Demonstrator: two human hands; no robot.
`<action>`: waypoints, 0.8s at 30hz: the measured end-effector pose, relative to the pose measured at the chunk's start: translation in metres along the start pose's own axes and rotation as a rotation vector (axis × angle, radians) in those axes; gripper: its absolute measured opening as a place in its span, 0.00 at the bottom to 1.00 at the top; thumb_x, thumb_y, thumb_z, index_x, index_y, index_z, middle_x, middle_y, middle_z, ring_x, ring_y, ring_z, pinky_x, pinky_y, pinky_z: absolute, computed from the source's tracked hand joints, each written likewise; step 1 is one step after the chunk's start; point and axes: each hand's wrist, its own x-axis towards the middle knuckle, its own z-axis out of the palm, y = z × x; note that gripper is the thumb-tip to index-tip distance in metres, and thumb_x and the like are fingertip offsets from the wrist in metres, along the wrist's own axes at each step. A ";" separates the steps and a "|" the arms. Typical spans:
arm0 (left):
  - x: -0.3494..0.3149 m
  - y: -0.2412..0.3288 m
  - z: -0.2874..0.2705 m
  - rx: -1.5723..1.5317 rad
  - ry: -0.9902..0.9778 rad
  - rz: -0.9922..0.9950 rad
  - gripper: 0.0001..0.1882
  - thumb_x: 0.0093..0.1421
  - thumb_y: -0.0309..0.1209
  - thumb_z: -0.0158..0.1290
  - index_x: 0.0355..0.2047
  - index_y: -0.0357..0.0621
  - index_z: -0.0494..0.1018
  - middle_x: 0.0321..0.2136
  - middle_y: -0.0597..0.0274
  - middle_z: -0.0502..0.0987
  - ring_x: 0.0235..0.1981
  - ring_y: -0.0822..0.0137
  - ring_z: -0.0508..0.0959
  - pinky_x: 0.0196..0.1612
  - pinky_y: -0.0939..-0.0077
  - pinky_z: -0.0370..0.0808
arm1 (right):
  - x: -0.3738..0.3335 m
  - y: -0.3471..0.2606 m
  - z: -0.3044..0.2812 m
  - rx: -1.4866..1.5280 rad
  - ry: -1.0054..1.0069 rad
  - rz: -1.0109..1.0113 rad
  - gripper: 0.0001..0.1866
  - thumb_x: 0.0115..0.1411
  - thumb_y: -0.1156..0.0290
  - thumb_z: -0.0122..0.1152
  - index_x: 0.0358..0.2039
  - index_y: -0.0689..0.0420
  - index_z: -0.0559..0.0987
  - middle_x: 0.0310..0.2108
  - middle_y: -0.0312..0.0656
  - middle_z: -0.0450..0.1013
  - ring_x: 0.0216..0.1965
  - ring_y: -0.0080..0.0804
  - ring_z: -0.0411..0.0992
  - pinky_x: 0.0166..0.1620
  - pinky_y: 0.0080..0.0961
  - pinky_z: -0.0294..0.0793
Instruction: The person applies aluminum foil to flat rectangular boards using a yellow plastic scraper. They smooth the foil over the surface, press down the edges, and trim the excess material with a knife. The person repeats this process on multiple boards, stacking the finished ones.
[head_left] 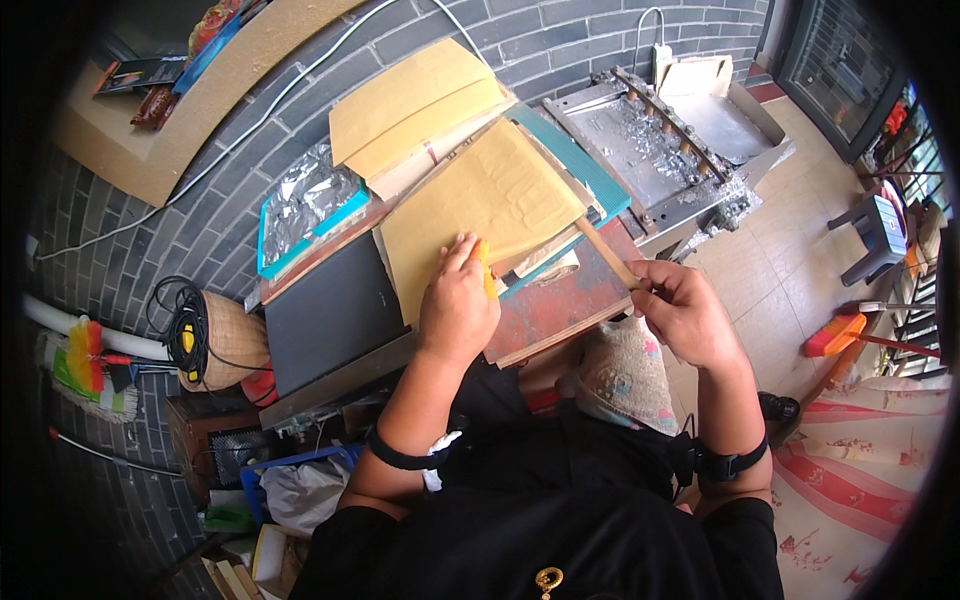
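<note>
My left hand (460, 300) lies on a large brown paper sheet (490, 195) with its fingers stretched out. Along its thumb side shows a narrow yellow object (487, 268); I cannot tell whether it is held or worn on the thumb. The sheet tops a stack of papers on the bench. My right hand (680, 310) is closed around the near end of a thin, flat wooden strip (606, 252). The strip's far tip reaches the right edge of the stack.
Folded brown paper (415, 110) lies behind the stack. A blue tray of silvery foil (312, 200) stands left, above a dark board (335, 320). A metal frame with foil scraps (640, 140) sits at the far right. A stool (872, 235) and broom (835, 335) are on the floor.
</note>
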 end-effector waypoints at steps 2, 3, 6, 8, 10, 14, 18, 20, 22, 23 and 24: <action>-0.001 0.000 -0.002 0.004 -0.002 0.000 0.20 0.58 0.23 0.46 0.50 0.25 0.70 0.53 0.37 0.70 0.59 0.48 0.68 0.65 0.60 0.60 | 0.000 -0.001 0.001 -0.003 0.000 0.002 0.16 0.60 0.81 0.52 0.49 0.69 0.73 0.24 0.30 0.67 0.17 0.13 0.62 0.20 0.15 0.60; -0.001 0.001 -0.002 0.009 -0.007 -0.010 0.20 0.59 0.24 0.46 0.51 0.26 0.69 0.53 0.38 0.70 0.59 0.48 0.68 0.65 0.59 0.60 | 0.000 -0.001 0.001 -0.008 0.000 0.003 0.16 0.60 0.81 0.52 0.49 0.69 0.73 0.24 0.30 0.67 0.17 0.13 0.62 0.20 0.14 0.60; 0.002 0.010 -0.007 0.005 0.027 -0.008 0.22 0.60 0.27 0.48 0.53 0.26 0.67 0.52 0.38 0.71 0.57 0.47 0.69 0.64 0.60 0.61 | 0.001 -0.001 0.001 -0.006 -0.010 0.000 0.16 0.60 0.82 0.52 0.49 0.68 0.74 0.23 0.29 0.66 0.17 0.12 0.61 0.19 0.14 0.59; 0.008 0.022 -0.016 -0.024 0.114 0.039 0.24 0.61 0.29 0.49 0.55 0.27 0.65 0.51 0.38 0.72 0.55 0.45 0.71 0.62 0.60 0.64 | 0.002 0.000 0.000 0.010 -0.003 0.022 0.15 0.59 0.81 0.53 0.48 0.68 0.75 0.24 0.30 0.67 0.20 0.14 0.62 0.22 0.15 0.61; 0.030 0.012 -0.018 -0.237 0.188 0.136 0.26 0.61 0.32 0.51 0.56 0.29 0.63 0.49 0.41 0.73 0.52 0.46 0.73 0.58 0.60 0.68 | 0.002 -0.001 -0.001 0.031 -0.003 0.065 0.14 0.58 0.81 0.55 0.46 0.67 0.76 0.25 0.31 0.69 0.25 0.16 0.64 0.28 0.18 0.66; 0.087 -0.006 -0.011 -1.218 -0.041 -0.481 0.21 0.63 0.33 0.53 0.53 0.35 0.67 0.45 0.46 0.75 0.48 0.58 0.77 0.49 0.68 0.76 | -0.002 -0.009 0.005 0.028 -0.034 0.048 0.14 0.58 0.81 0.54 0.46 0.66 0.77 0.24 0.30 0.68 0.24 0.16 0.63 0.27 0.18 0.65; 0.103 -0.024 0.005 -1.188 0.033 -0.668 0.18 0.58 0.29 0.55 0.47 0.34 0.70 0.40 0.50 0.77 0.37 0.63 0.80 0.39 0.72 0.76 | -0.028 -0.017 0.011 -0.177 -0.074 -0.088 0.15 0.56 0.82 0.56 0.45 0.65 0.77 0.24 0.39 0.72 0.24 0.22 0.68 0.29 0.22 0.69; 0.098 -0.048 0.024 -0.984 0.219 -0.542 0.14 0.57 0.26 0.54 0.43 0.34 0.71 0.36 0.51 0.78 0.32 0.66 0.79 0.35 0.74 0.75 | -0.042 -0.021 0.007 -0.228 -0.143 -0.134 0.16 0.54 0.83 0.57 0.45 0.65 0.77 0.24 0.45 0.73 0.25 0.26 0.70 0.31 0.24 0.71; 0.095 -0.038 0.007 -1.213 0.127 -0.653 0.08 0.55 0.23 0.53 0.36 0.36 0.73 0.28 0.59 0.77 0.28 0.70 0.77 0.32 0.74 0.73 | -0.054 -0.025 -0.014 -0.213 -0.196 -0.011 0.17 0.52 0.85 0.58 0.45 0.65 0.77 0.28 0.48 0.75 0.27 0.30 0.73 0.34 0.25 0.73; 0.090 -0.049 0.004 -1.258 0.146 -0.660 0.07 0.55 0.23 0.54 0.35 0.37 0.73 0.28 0.60 0.77 0.27 0.70 0.76 0.32 0.75 0.73 | -0.059 -0.034 -0.025 -0.247 -0.241 -0.015 0.17 0.52 0.85 0.57 0.44 0.65 0.77 0.28 0.46 0.75 0.27 0.28 0.72 0.33 0.23 0.73; 0.087 -0.058 0.003 -1.303 0.149 -0.666 0.06 0.55 0.23 0.54 0.34 0.38 0.73 0.28 0.61 0.77 0.27 0.70 0.76 0.32 0.76 0.73 | -0.063 -0.040 -0.035 -0.275 -0.274 -0.010 0.16 0.52 0.86 0.57 0.43 0.64 0.77 0.29 0.43 0.75 0.27 0.27 0.72 0.33 0.22 0.73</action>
